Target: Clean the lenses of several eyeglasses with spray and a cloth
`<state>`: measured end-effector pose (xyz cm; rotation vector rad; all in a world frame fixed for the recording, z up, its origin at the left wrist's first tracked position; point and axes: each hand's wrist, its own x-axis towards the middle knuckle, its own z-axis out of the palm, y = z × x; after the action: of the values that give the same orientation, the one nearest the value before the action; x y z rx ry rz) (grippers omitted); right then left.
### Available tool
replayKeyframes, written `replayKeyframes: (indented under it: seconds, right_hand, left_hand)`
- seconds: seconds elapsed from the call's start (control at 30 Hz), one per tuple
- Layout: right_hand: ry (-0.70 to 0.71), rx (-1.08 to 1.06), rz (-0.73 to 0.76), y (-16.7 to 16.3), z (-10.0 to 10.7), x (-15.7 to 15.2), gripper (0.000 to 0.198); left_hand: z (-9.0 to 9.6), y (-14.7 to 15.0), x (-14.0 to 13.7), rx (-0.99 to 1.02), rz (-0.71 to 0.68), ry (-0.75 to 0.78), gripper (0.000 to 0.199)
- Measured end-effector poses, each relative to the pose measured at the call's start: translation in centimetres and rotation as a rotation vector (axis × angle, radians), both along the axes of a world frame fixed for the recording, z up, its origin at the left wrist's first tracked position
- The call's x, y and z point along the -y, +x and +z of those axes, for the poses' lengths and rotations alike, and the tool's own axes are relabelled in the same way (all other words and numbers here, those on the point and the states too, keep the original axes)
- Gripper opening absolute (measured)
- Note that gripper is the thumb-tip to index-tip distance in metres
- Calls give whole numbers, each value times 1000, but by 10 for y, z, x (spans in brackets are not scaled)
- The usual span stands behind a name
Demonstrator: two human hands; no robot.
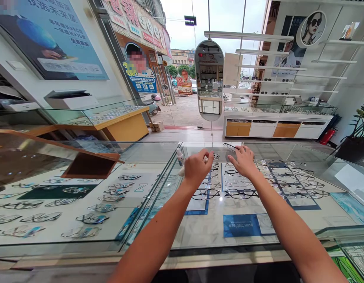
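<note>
My left hand [198, 167] is closed in a fist above the glass display counter [199, 241]. Something small and pale shows between its fingers, too little to name. Beside its wrist is a whitish thing [182, 171], partly hidden, next to a small white bottle [180, 156] on the glass. My right hand [243, 160] has its fingertips on dark-rimmed eyeglasses [230, 146]; its thumb is spread away from the fingers, and the fingers cover part of the frame. Under the glass, below both hands, lie rows of eyeglass frames [241, 193].
A second glass case [81, 243] with eyeglass frames adjoins on the left. A tilted brown-framed mirror [93, 169] stands on it. Ahead hangs an oval mirror [210, 80] before the shop window. More display cases [276, 125] and a potted plant [357, 145] are at the right.
</note>
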<state>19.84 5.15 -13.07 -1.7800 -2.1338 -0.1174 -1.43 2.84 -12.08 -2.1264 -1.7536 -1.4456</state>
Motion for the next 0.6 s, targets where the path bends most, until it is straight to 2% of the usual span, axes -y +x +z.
replayKeyframes:
  seconds: [0.1,0.2,0.33,0.43,0.6]
  right_hand:
    - [125,-72,130,-8,2,9,64]
    - [222,-106,276,-18,4,22,67]
    - [292,-87,384,-30,3,35,68]
    - [315,-76,398,-34,1,38,68]
    - [334,-90,433,-36,2,41,70]
  left_hand:
    - [0,4,0,145,-93,-52,28]
    - [1,6,-2,418,-281,-185,26]
    - [1,9,-5,733,-500,-362,42]
    - [2,11,-5,853,-539,-389,51]
    - [1,12,-4,817,-461,-230,49]
